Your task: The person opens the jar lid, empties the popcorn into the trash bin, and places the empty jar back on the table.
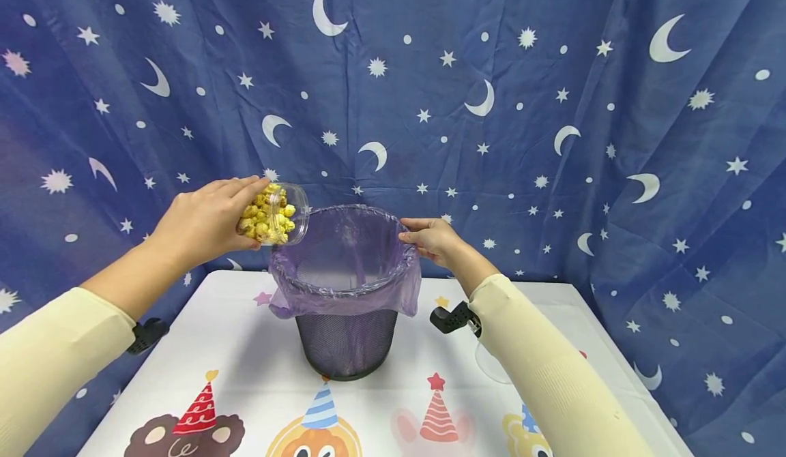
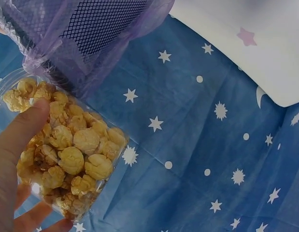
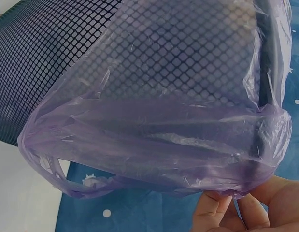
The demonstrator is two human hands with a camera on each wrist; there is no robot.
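Observation:
My left hand (image 1: pixel 211 215) grips a clear plastic jar (image 1: pixel 297 215) of yellow popcorn (image 1: pixel 265 219). The jar lies tipped on its side, its mouth pointing right over the left rim of a black mesh trash can (image 1: pixel 346 341). In the left wrist view the popcorn (image 2: pixel 72 145) is still packed inside the jar, the thumb across its wall. A purple trash bag (image 1: pixel 344 300) lines the can and folds down over its rim. My right hand (image 1: pixel 432 239) pinches the bag at the can's right rim, and in the right wrist view its fingers (image 3: pixel 212 208) curl at the bag's edge.
The can stands on a white table (image 1: pixel 245 320) printed with party-hat animals. A clear round lid (image 1: pixel 491 365) lies on the table, partly behind my right sleeve (image 1: pixel 552 361). A blue curtain (image 1: pixel 417 68) with moons and stars hangs behind and beside the table.

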